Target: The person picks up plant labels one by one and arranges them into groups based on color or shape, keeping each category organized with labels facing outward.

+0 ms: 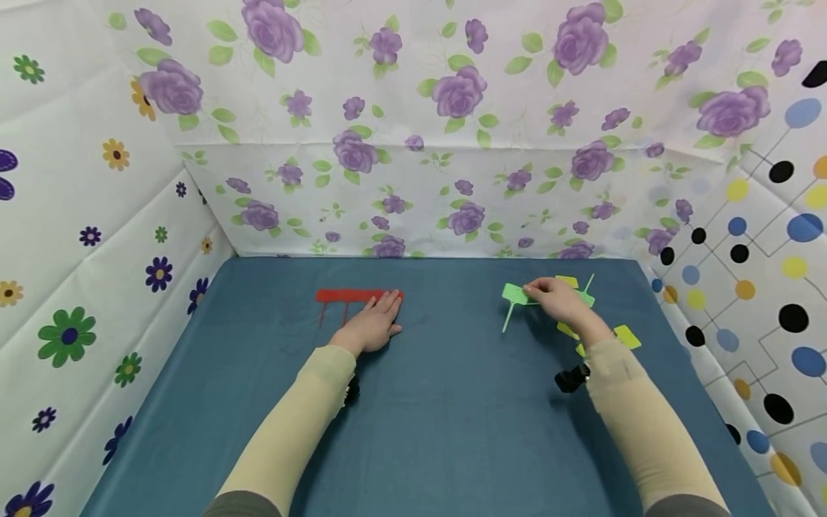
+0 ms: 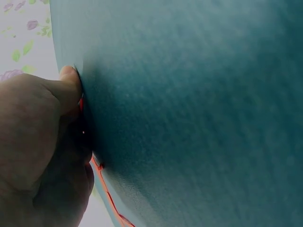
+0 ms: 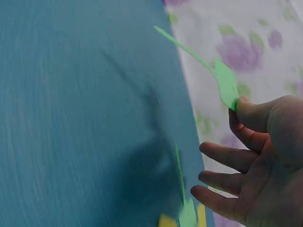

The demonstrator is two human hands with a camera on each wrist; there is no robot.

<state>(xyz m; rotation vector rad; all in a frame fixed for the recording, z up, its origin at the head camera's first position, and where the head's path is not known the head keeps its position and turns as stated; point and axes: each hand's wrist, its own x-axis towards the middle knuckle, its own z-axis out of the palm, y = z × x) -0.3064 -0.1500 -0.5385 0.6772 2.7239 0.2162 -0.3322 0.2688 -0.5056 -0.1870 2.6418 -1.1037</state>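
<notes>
My left hand (image 1: 370, 327) lies with its fingers extended over the right end of a row of red tags (image 1: 332, 295), whose thin stems point toward me. In the left wrist view a thin red stem (image 2: 111, 201) shows below the fingers. My right hand (image 1: 561, 300) pinches a green tag (image 1: 515, 293) by its corner between thumb and forefinger, the other fingers spread. The tag's thin stem (image 3: 182, 46) sticks out away from the hand in the right wrist view. Another green tag (image 1: 586, 298) lies behind this hand, partly hidden.
Several yellow tags (image 1: 627, 336) lie scattered around and under the right forearm. A blue cloth (image 1: 439, 416) covers the table. Patterned sheets stand on the left, at the back (image 1: 413, 201) and on the right. Black wrist devices (image 1: 571, 379) hang beneath the forearms.
</notes>
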